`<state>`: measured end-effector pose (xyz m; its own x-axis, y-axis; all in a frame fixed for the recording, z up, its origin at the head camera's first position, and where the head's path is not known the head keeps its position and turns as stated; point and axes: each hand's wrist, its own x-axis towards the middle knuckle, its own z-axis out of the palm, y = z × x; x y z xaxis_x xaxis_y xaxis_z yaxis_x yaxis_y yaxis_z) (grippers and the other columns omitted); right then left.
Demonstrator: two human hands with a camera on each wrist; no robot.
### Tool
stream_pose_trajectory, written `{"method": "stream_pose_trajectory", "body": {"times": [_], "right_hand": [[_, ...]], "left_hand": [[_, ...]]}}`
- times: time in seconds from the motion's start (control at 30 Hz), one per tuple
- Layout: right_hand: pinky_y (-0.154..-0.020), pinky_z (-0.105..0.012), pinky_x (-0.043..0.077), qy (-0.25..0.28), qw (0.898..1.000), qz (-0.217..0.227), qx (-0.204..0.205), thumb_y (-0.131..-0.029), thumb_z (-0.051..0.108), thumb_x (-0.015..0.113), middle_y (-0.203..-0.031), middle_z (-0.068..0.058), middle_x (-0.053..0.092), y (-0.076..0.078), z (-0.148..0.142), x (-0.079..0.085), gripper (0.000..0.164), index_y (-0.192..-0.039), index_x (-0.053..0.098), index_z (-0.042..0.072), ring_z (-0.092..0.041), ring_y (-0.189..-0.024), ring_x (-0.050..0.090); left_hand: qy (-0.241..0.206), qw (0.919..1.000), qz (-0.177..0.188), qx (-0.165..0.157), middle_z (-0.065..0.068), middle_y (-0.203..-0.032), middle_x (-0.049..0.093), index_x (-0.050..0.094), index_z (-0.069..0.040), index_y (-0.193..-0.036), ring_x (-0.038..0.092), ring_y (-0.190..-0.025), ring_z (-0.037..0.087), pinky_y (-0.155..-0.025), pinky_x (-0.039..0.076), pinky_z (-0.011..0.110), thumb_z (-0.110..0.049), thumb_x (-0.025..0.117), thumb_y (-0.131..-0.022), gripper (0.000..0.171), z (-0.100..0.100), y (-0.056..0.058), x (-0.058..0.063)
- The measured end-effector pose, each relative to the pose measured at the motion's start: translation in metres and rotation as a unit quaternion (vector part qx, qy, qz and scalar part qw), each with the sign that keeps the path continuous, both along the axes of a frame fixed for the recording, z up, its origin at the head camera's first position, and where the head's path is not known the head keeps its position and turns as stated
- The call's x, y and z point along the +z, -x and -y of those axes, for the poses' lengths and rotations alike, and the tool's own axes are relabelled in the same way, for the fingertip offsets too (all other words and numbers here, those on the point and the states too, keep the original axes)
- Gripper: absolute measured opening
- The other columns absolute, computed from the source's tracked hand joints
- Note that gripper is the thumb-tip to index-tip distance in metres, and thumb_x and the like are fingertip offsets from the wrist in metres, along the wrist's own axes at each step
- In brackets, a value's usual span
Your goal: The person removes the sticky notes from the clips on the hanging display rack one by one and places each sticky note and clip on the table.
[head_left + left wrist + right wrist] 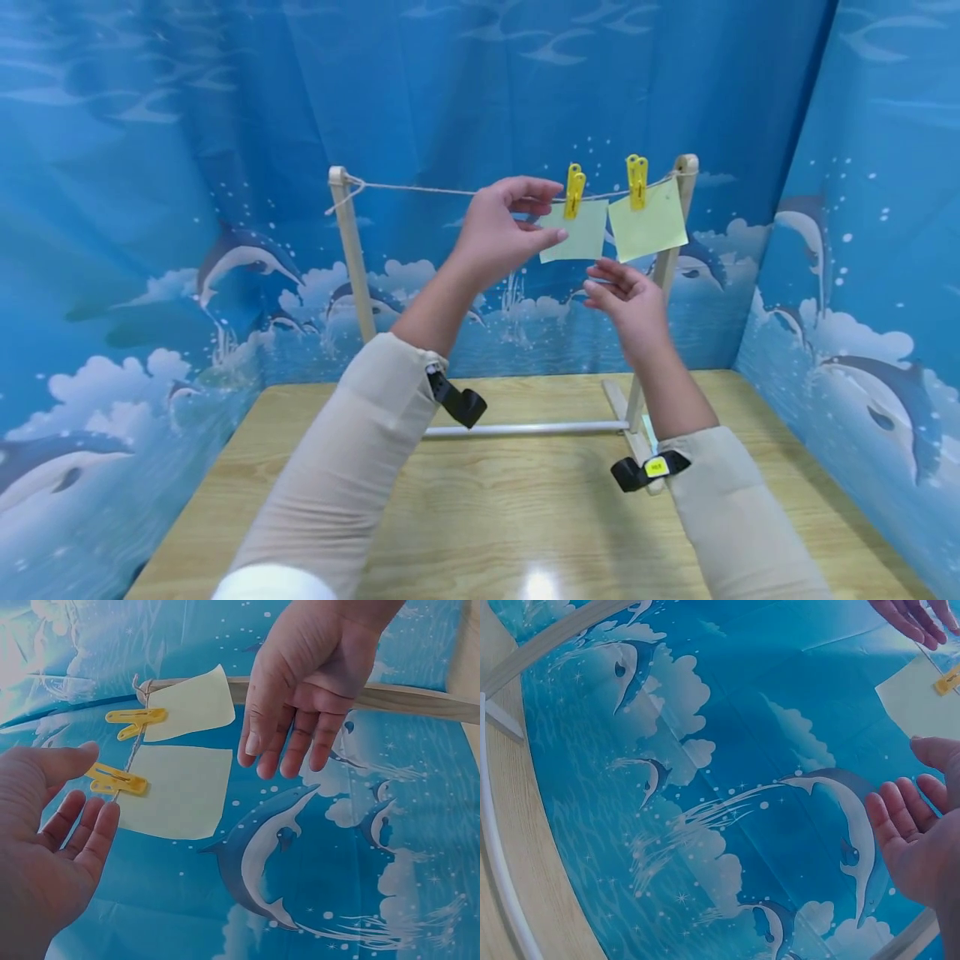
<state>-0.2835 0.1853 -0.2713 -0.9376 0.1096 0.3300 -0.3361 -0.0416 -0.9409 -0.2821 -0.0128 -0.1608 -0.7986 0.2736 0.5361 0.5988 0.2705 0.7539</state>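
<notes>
Two pale yellow-green paper squares hang from a thin string (420, 188), each held by a yellow clothespin. My left hand (506, 225) is beside the left clothespin (574, 192), its thumb and fingers spread apart and overlapping the edge of the left paper (588, 237). In the left wrist view the thumb tip is close to that clothespin's handles. My right hand (630, 304) is just below the papers with relaxed fingers, holding nothing. The right paper (648, 223) hangs tilted under the other clothespin (637, 182), near the right post.
The string runs between a left wooden post (351, 250) and a right wooden post (686, 192). A white bar (525, 429) joins the frame low over the wooden table (480, 517). Something pale green (649, 432) lies behind the right foot. Blue dolphin-print curtains (247, 125) surround the table.
</notes>
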Motion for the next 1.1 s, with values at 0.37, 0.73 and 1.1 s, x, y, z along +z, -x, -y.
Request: {"method": "stream_pose_trajectory", "body": {"times": [0.37,0.73,1.1], "right_hand": [[-0.089,-0.024,0.054,0.062,0.998,0.009,-0.014,-0.087,0.033,0.072,-0.124,-0.008,0.061,0.007,0.005,0.003,0.053,-0.13,0.057,0.007,-0.025,-0.117,0.058],[-0.083,-0.024,0.056,0.122,0.992,-0.007,-0.02,-0.086,0.031,0.073,-0.108,-0.006,0.068,0.011,0.015,0.0,0.042,-0.118,0.065,0.005,-0.023,-0.101,0.063],[-0.077,-0.024,0.058,0.169,0.985,-0.035,-0.004,-0.088,0.023,0.072,-0.094,-0.005,0.07,0.016,0.013,0.002,0.026,-0.104,0.067,0.003,-0.016,-0.085,0.066]], "left_hand": [[0.017,0.9994,0.015,0.027,-0.003,-0.118,0.064,0.064,-0.014,-0.127,0.061,-0.108,0.009,-0.082,0.055,0.021,-0.014,0.081,-0.08,0.05,-0.011,0.005,0.023],[0.032,0.9973,0.044,0.049,-0.003,-0.127,0.062,0.059,-0.018,-0.135,0.059,-0.113,0.006,-0.085,0.053,0.02,-0.016,0.08,-0.082,0.058,-0.022,0.009,0.026],[0.066,0.9962,0.011,0.055,-0.005,-0.123,0.064,0.057,-0.019,-0.137,0.058,-0.109,0.004,-0.084,0.052,0.017,-0.02,0.078,-0.084,0.057,-0.03,0.011,0.022]]}}
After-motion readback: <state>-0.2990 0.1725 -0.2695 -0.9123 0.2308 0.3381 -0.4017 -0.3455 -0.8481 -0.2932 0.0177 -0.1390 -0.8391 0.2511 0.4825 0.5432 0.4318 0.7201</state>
